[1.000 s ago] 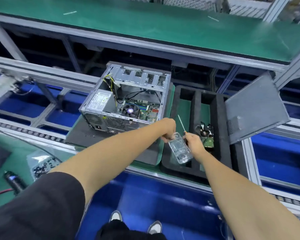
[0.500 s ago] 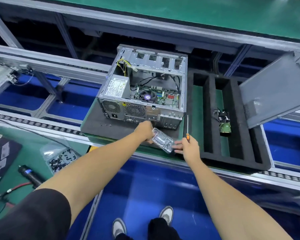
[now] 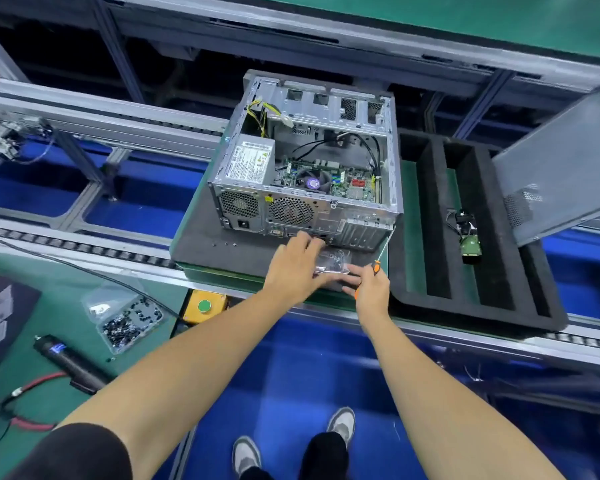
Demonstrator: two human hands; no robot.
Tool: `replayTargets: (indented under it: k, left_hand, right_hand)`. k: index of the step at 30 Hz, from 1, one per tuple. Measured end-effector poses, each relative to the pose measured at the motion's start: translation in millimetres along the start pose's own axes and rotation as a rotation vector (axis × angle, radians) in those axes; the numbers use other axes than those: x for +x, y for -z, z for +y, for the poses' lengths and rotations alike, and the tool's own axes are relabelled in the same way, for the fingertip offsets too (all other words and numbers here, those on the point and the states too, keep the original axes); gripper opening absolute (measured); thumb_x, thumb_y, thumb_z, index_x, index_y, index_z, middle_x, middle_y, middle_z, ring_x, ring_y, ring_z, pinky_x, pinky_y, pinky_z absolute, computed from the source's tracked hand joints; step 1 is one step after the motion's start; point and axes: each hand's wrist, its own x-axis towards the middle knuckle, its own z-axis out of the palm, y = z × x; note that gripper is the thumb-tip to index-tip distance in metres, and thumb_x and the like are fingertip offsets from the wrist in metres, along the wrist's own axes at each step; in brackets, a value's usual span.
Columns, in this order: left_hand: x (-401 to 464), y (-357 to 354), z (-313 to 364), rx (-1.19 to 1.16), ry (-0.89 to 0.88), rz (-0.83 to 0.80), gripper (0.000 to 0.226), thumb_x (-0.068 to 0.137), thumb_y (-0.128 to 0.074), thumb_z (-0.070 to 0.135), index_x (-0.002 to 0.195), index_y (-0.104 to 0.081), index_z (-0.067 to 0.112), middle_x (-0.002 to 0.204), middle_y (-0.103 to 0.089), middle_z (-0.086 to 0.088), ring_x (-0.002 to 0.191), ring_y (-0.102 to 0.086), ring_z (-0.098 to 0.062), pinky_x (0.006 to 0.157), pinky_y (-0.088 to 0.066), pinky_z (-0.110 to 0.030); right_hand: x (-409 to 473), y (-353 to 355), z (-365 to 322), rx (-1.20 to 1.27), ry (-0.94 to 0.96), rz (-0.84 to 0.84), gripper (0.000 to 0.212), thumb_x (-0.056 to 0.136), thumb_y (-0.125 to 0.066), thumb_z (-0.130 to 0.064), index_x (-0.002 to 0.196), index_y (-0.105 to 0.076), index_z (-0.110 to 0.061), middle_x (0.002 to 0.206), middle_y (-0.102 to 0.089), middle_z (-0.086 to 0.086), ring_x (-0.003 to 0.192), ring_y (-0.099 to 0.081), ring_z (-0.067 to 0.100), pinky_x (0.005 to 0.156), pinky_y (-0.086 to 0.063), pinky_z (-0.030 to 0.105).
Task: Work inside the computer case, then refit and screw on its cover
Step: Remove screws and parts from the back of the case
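Only illegible print, power-supply label (image 3: 249,161).

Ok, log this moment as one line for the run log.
case: open, cover off | left hand: on clear plastic box | right hand: holding screwdriver, touching box | stage: cover not yet refitted

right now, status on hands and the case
Left hand on clear plastic box. Right hand grips orange screwdriver. Computer case open, cover off.
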Motion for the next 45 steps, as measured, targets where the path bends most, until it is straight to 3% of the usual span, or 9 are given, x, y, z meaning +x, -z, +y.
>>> replayTargets:
  k: [5,13,17,20,24,26,28,33,45]
  left_hand:
    - [1.8,-3.8,9.2,-0.117,-0.013,-0.023,0.036,0.098,-0.058,0.051,0.119,-0.054,0.022,0.117,-0.049,-0.001,0.106,-0.051,-0.022,0.075,-0.053,-0.038]
    - [-24.3,-1.0,-6.0,-0.804,0.37,0.415,0.009,0.106,-0.048,0.033,0.102,-0.049,0.025,0.095,-0.053,0.011,0.078,-0.058,-0.01,0.065,-0.048,-0.034]
    - [-29.3,-1.7,-18.0,-1.046,0.701,0.607,0.018,0.1,-0.061,0.018,0.103,-0.043,0.019,0.099,-0.058,-0.009,0.082,-0.062,-0.021,0.075,-0.055,-0.042]
    - [-25.1,-8.2,-25.9,-0.73,0.863,0.632,0.045,0.086,-0.076,0.009,0.118,-0.045,0.007,0.121,-0.043,-0.016,0.104,-0.048,-0.029,0.091,-0.046,-0.037]
    - [-17.2,-2.5,-40.2,-0.423,0.445,0.431,0.025,0.085,-0.067,0.001,0.1,-0.069,0.022,0.106,-0.058,0.002,0.097,-0.046,-0.011,0.08,-0.037,-0.028]
    - [-10.4,-2.4,-41.1,-0.315,0.009,0.264,0.031,0.082,-0.066,-0.012,0.097,-0.073,0.015,0.096,-0.063,-0.003,0.093,-0.053,-0.022,0.076,-0.044,-0.038]
    - [-1.9,1.8,-32.7,-0.225,-0.182,0.1,0.022,0.086,-0.068,-0.001,0.1,-0.072,0.015,0.098,-0.063,-0.003,0.096,-0.055,-0.028,0.08,-0.046,-0.04]
    - [19.3,4.3,-12.5,-0.148,-0.226,-0.078,0.018,0.099,-0.06,0.038,0.112,-0.071,0.032,0.105,-0.061,0.007,0.106,-0.048,-0.019,0.081,-0.041,-0.033]
    - [42.4,7.2,13.5,-0.234,-0.134,-0.33,0.021,0.099,-0.063,0.029,0.118,-0.071,0.025,0.116,-0.056,-0.002,0.114,-0.056,-0.022,0.078,-0.039,-0.029]
  right_hand:
    - [-0.3,-3.5,4.7,-0.025,0.009,0.015,0.033,0.11,-0.032,-0.026,0.1,-0.062,-0.015,0.102,-0.079,0.0,0.089,-0.077,0.019,0.072,-0.057,0.039]
    - [-2.2,-5.5,8.1,-0.073,0.023,0.031,0.041,0.111,-0.029,-0.027,0.105,-0.066,-0.007,0.101,-0.079,-0.002,0.088,-0.077,0.017,0.071,-0.057,0.035]
    - [-0.3,-4.1,8.4,-0.077,0.025,0.027,0.04,0.111,-0.03,-0.025,0.108,-0.065,-0.005,0.104,-0.079,0.0,0.089,-0.077,0.017,0.07,-0.057,0.034]
    - [0.7,-3.4,8.1,-0.063,0.025,0.015,0.037,0.11,-0.031,-0.023,0.105,-0.065,-0.008,0.103,-0.079,0.001,0.089,-0.077,0.02,0.071,-0.058,0.036]
    - [0.1,-0.1,8.4,-0.035,0.034,0.005,0.035,0.11,-0.031,-0.019,0.103,-0.064,-0.009,0.103,-0.079,0.002,0.089,-0.077,0.022,0.066,-0.057,0.034]
    - [0.3,0.8,8.4,-0.029,0.036,0.001,0.034,0.109,-0.031,-0.018,0.102,-0.063,-0.01,0.102,-0.079,0.003,0.09,-0.077,0.023,0.065,-0.057,0.034]
    - [0.8,0.8,8.2,-0.022,0.038,-0.004,0.033,0.109,-0.031,-0.018,0.1,-0.062,-0.011,0.102,-0.079,0.004,0.09,-0.077,0.024,0.066,-0.057,0.035]
    - [2.5,2.0,8.3,-0.02,0.045,-0.024,0.032,0.109,-0.032,-0.017,0.1,-0.062,-0.01,0.105,-0.078,0.006,0.092,-0.077,0.025,0.066,-0.057,0.037]
    - [9.1,4.5,17.3,-0.03,0.054,-0.02,0.039,0.107,-0.035,-0.017,0.097,-0.072,-0.008,0.106,-0.076,0.008,0.09,-0.077,0.023,0.064,-0.058,0.034]
